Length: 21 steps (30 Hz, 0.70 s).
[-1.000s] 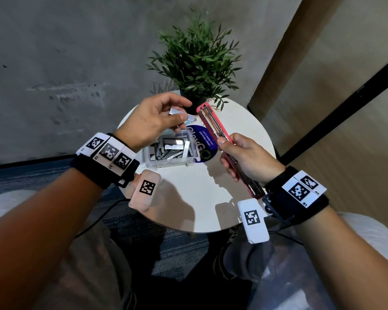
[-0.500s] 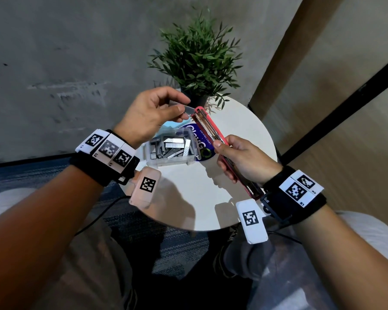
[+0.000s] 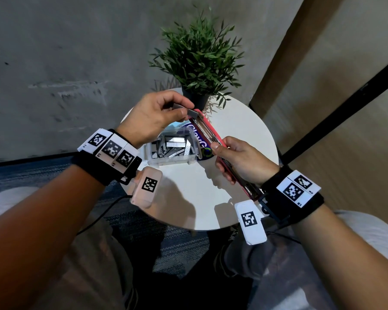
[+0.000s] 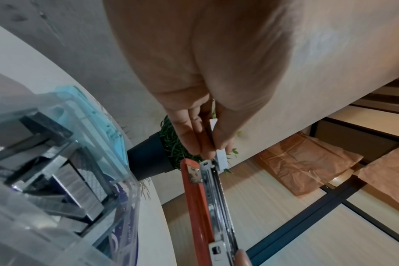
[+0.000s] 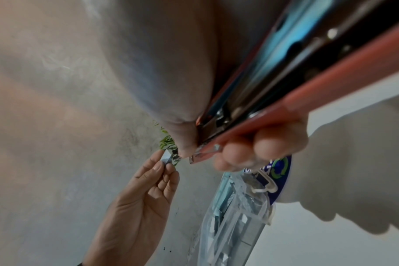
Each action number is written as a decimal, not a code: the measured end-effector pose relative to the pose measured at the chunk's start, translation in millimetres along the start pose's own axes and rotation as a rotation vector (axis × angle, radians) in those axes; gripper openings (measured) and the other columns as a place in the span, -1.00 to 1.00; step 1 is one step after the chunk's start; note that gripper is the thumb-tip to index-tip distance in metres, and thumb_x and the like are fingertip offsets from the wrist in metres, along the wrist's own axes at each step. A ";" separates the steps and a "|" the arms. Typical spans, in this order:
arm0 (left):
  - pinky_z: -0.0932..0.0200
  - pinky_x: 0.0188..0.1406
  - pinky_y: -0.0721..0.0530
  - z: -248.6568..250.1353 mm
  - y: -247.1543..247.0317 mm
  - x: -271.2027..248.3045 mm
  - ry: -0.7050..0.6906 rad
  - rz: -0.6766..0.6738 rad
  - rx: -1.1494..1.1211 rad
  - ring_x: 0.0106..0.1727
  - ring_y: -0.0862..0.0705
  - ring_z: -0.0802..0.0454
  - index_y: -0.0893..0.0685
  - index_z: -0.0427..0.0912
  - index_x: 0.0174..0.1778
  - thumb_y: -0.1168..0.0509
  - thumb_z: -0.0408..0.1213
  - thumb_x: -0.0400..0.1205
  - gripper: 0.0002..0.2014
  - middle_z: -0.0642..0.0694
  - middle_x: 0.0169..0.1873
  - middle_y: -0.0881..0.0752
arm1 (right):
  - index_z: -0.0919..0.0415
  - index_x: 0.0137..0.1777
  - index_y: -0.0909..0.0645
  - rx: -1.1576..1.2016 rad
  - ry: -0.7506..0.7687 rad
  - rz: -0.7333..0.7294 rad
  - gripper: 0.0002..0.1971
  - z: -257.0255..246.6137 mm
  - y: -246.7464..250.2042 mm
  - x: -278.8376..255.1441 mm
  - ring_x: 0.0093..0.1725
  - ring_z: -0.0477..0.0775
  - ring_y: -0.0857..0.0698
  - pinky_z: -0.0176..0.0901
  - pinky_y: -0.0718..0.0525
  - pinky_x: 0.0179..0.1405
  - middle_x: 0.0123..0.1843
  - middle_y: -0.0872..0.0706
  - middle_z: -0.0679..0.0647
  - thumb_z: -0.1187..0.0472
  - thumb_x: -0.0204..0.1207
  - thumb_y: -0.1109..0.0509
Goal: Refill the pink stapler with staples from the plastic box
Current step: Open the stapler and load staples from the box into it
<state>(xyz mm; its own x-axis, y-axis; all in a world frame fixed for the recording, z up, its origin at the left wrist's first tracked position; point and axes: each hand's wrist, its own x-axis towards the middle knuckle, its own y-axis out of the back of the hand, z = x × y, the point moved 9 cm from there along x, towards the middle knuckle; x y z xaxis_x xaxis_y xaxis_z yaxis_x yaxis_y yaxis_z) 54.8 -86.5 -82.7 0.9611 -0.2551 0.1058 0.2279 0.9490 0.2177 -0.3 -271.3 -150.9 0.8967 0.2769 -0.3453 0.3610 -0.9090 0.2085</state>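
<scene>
My right hand grips the pink stapler around its middle, above the white round table. The stapler is swung open, its metal staple channel facing up. My left hand pinches a silver strip of staples between thumb and fingers. The strip touches the far tip of the channel. A clear plastic box with several staple strips sits on the table under my left hand. In the right wrist view the stapler crosses my palm, and the left hand is beyond its tip.
A potted green plant stands at the table's far edge, just behind the stapler's tip. A blue round sticker lies under the box's right side. A light blue lid lies behind the box. A grey wall is to the left.
My left hand has carried the staple strip up and right from above the box to the far tip of the stapler. The right hand has kept the stapler almost still.
</scene>
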 end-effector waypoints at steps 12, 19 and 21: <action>0.26 -0.06 -0.76 3.3 2.3 0.9 -0.007 0.010 -0.045 -0.26 -0.79 0.13 -0.63 -0.45 0.21 -0.37 -0.53 0.61 -0.75 -0.36 -0.12 -0.69 | 0.16 -0.08 -0.44 0.000 -0.015 0.000 -0.72 0.9 -1.2 0.7 -0.57 0.14 -0.46 -0.16 -0.44 -0.59 -0.37 -0.57 0.22 -0.02 0.73 -0.30; 0.10 0.00 -0.76 -3.0 4.3 4.9 -0.029 0.017 0.101 -0.20 -0.79 0.07 -0.76 -0.22 0.07 -0.35 -0.39 0.66 -0.88 -0.24 -0.15 -0.81 | 0.19 -0.05 -0.43 -0.026 -0.014 -0.014 -0.71 1.6 -2.6 0.8 -0.57 0.15 -0.48 -0.13 -0.46 -0.57 -0.40 -0.59 0.18 -0.04 0.72 -0.30; -0.04 0.07 -0.77 -3.4 5.5 5.1 -0.040 0.024 0.140 -0.17 -0.78 0.01 -0.78 -0.22 0.09 -0.35 -0.35 0.67 -0.86 -0.33 -0.10 -0.81 | 0.18 -0.05 -0.44 -0.025 -0.015 -0.020 -0.70 1.6 -3.8 0.8 -0.56 0.15 -0.48 -0.12 -0.47 -0.56 -0.41 -0.59 0.16 -0.05 0.72 -0.30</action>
<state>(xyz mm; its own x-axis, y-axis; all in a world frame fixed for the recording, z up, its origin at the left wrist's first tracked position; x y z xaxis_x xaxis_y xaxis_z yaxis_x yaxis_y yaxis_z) 61.5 -82.0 -84.3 0.9585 -0.2421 0.1502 0.1780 0.9205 0.3478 -1.4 -268.1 -153.4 0.8855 0.2901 -0.3630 0.3852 -0.8952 0.2243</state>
